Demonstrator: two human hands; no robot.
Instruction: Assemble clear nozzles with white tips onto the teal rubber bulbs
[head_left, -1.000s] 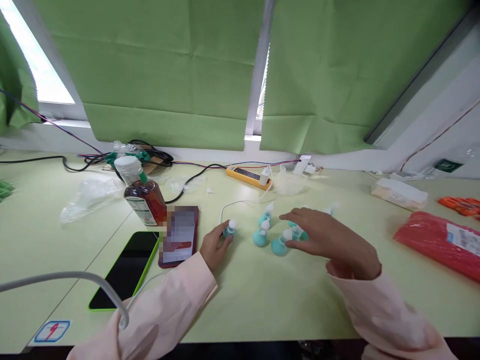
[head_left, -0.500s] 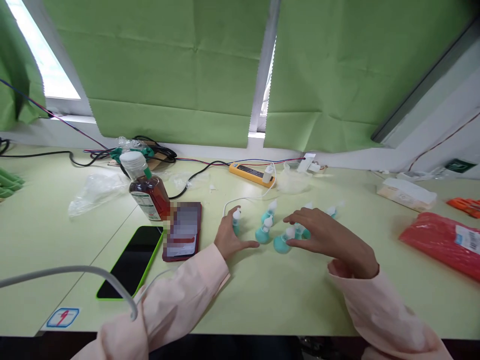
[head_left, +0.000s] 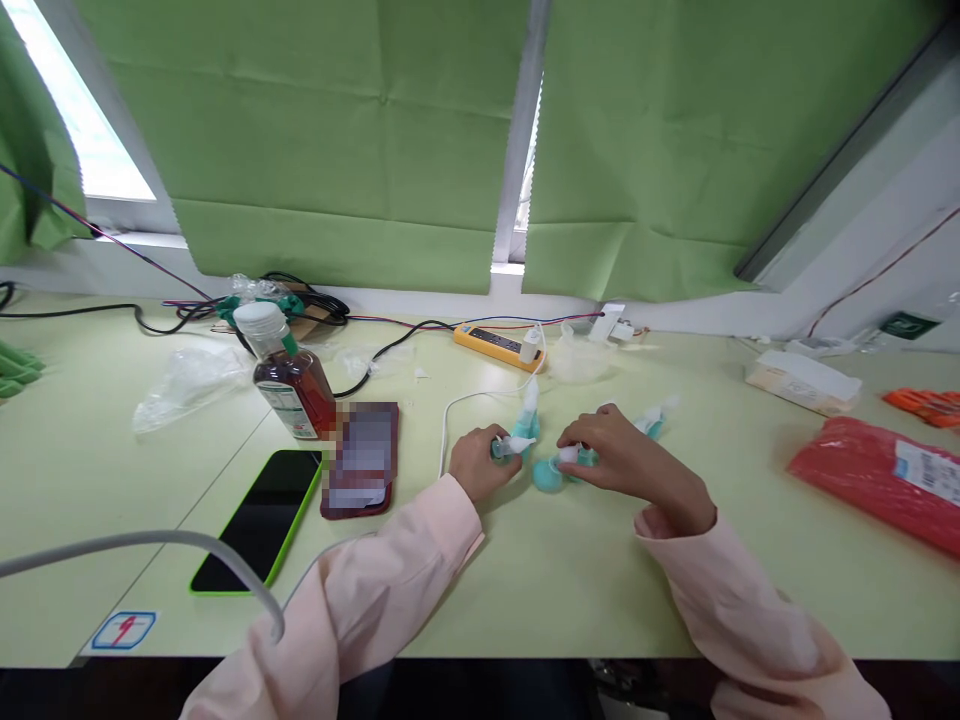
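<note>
Several small teal squeeze bottles with white nozzle tips are grouped in the middle of the table. My left hand (head_left: 478, 466) is closed around a small bottle (head_left: 511, 447), which lies sideways with its white tip to the right; the fingers hide part of it. My right hand (head_left: 621, 452) pinches the white top of a round teal bottle (head_left: 547, 476), whose body tilts to the left. Behind my hands is a teal bottle (head_left: 527, 420) with its tip up. Another teal bottle (head_left: 651, 422) shows behind my right hand, partly covered.
On the left are a green-edged phone (head_left: 259, 520), a dark red phone (head_left: 361, 458) and a bottle of brown liquid (head_left: 294, 385). A yellow power strip (head_left: 491, 347) with a white cable lies at the back. At right are a red plastic package (head_left: 862, 475) and a white box (head_left: 804, 380).
My left hand has moved right and closed on a small bottle, now lying sideways. My right hand has closed on a bottle's white top and moved slightly left, tilting it.
</note>
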